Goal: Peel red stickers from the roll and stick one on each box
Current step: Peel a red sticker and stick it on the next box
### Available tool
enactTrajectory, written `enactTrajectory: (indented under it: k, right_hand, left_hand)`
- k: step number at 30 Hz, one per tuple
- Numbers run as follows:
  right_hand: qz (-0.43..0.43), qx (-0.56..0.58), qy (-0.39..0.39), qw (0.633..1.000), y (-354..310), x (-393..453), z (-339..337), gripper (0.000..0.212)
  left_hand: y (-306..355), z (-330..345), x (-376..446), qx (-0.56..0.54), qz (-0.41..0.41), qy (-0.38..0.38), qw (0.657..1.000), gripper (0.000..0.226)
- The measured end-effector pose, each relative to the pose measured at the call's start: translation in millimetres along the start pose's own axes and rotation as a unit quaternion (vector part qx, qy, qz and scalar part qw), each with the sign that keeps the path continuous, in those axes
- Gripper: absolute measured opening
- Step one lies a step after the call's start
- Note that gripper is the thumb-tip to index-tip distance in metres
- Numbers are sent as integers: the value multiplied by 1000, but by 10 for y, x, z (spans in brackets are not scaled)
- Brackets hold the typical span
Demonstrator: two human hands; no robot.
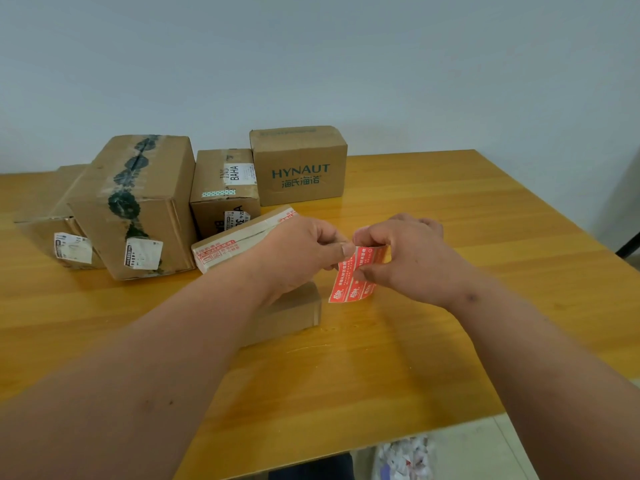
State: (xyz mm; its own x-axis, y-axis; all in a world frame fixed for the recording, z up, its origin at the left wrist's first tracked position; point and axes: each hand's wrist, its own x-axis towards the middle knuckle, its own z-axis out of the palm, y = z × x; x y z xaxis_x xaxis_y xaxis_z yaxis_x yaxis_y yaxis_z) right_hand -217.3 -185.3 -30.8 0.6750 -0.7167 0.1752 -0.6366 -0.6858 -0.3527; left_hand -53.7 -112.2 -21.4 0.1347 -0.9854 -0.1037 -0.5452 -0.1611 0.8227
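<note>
A strip of red stickers [353, 282] hangs above the wooden table [450, 237], held between both hands. My right hand [405, 258] grips the strip from the right, thumb and fingers closed on it. My left hand [304, 251] pinches its upper left edge. Under my left wrist lies a small plain cardboard box [294, 313]. Behind it lies a flat box with red printed tape [239, 240]. Further back stand a big box with dark tape [138, 202], a labelled box [225, 188] and a HYNAUT box [299, 168].
A low box [52, 220] sits at the far left behind the big one. A pale wall rises behind the table. Crumpled white scraps [405, 459] lie on the floor past the table's near right edge.
</note>
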Motion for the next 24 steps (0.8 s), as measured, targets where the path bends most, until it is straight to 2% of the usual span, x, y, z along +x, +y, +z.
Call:
enactTrajectory:
  k: [2, 8, 15, 20, 24]
  right_hand:
    - [-6, -14, -2, 1000, 17, 8, -2, 10]
    - [-17, -53, -4, 998, 5, 13, -7, 20]
    - [-17, -50, 22, 998, -30, -1, -4, 17]
    - [-21, -42, 42, 998, -27, -30, 12, 19]
    - [3, -54, 6, 999, -21, 10, -32, 20]
  left_hand:
    - [-7, -5, -18, -7, -2, 0, 1000, 18]
    - [36, 26, -36, 62, -1, 1, 998, 17]
    - [-9, 35, 1, -22, -31, -10, 999, 20]
    - [0, 15, 22, -27, -36, 1, 999, 18]
    - [14, 15, 21, -29, -24, -1, 999, 21]
